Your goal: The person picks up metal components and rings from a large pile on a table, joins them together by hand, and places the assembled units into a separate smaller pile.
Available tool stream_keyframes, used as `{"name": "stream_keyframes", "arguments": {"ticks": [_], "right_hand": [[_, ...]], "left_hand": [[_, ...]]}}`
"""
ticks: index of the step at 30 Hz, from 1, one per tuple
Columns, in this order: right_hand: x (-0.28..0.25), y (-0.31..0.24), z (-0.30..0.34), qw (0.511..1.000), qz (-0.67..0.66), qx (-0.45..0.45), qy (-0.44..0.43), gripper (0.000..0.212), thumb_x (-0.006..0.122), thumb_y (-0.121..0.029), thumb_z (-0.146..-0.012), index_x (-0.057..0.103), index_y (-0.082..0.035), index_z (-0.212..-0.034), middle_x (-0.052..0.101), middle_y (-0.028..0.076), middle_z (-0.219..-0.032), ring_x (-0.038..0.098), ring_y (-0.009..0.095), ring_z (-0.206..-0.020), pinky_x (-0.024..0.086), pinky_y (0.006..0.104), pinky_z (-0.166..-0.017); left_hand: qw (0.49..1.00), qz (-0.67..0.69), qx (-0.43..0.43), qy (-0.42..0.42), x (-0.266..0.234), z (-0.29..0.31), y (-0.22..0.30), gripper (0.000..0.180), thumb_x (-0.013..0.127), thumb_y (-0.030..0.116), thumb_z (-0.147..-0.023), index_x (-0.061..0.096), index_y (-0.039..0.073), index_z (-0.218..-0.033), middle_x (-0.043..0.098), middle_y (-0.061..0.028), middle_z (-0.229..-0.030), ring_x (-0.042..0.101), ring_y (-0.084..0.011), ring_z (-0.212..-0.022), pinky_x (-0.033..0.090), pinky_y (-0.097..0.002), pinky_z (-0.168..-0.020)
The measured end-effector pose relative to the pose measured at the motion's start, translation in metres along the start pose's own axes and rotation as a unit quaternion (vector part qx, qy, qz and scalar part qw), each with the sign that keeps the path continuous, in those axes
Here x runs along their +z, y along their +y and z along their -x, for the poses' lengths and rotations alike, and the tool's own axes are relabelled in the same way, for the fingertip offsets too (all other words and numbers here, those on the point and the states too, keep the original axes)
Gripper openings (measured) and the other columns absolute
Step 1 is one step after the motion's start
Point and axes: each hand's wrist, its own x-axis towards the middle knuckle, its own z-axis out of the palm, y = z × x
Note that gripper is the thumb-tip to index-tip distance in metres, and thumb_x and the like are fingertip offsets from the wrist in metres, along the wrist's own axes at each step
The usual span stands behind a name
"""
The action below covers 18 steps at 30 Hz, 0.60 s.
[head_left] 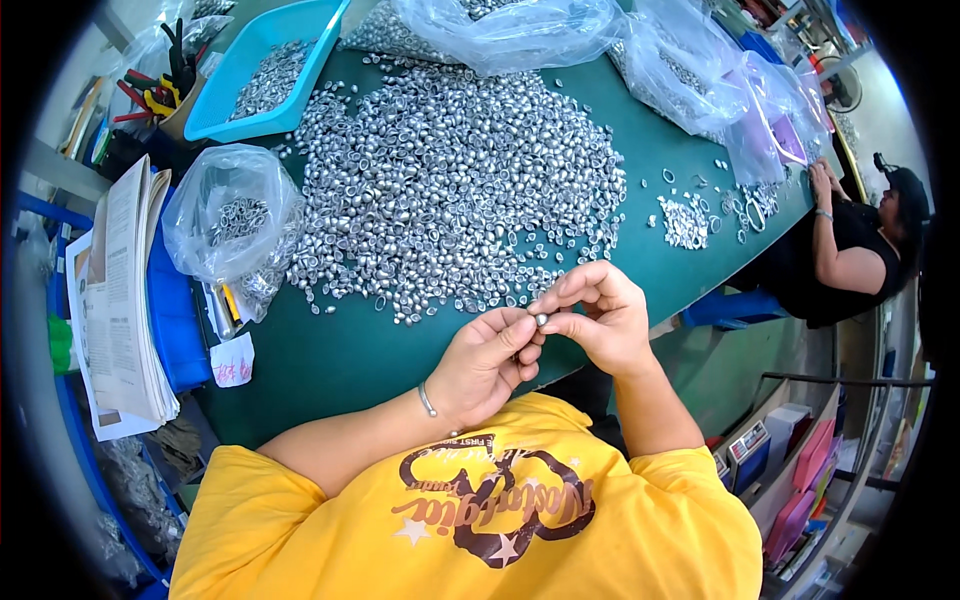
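Centre of frame: left hand (pixel 487 362) and right hand (pixel 598 318) pinch 1 small silver piece (pixel 541 320) between their fingertips. It looks light, stiff and slippery, best pinched at its sides. Above: heap of silver pieces (pixel 450 180) on green table (pixel 330 360); upper left, blue tray (pixel 262 68); left, plastic bag (pixel 232 215).
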Motion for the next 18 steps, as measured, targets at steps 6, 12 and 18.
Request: {"name": "stream_keyframes", "arguments": {"ticks": [6,12,18], "right_hand": [[-0.002,0.002,0.004,1.000,-0.005,0.020,0.005,0.022,0.061,0.009,-0.074,0.049,0.000,-0.091,0.062,0.011,-0.087,0.062,0.017,-0.086,0.050,0.0258,-0.074],[-0.003,-0.004,-0.009,0.962,0.219,-0.154,-0.042,0.008,0.065,0.002,-0.069,0.064,-0.001,-0.077,0.065,0.008,-0.077,0.061,0.020,-0.070,0.046,0.0291,-0.065],[0.003,-0.006,-0.011,0.935,0.270,-0.227,-0.044,0.013,0.064,0.002,-0.066,0.063,-0.004,-0.077,0.064,0.008,-0.078,0.059,0.023,-0.070,0.044,0.0311,-0.068]], "left_hand": [[1.000,0.001,-0.004,-0.006,0.000,0.000,-0.001,0.011,0.057,0.015,-0.086,0.053,0.006,-0.090,0.052,0.0006,-0.073,0.049,-0.0070,-0.062,0.042,-0.0217,-0.056],[1.000,0.002,-0.006,-0.011,0.000,-0.003,0.001,0.012,0.055,0.015,-0.087,0.053,0.004,-0.090,0.052,-0.0003,-0.074,0.048,-0.0073,-0.062,0.042,-0.0219,-0.056],[0.999,0.009,-0.022,-0.034,-0.006,-0.001,0.000,0.016,0.054,0.019,-0.087,0.052,0.005,-0.093,0.052,-0.0015,-0.082,0.047,-0.0096,-0.070,0.042,-0.0219,-0.061]]}}
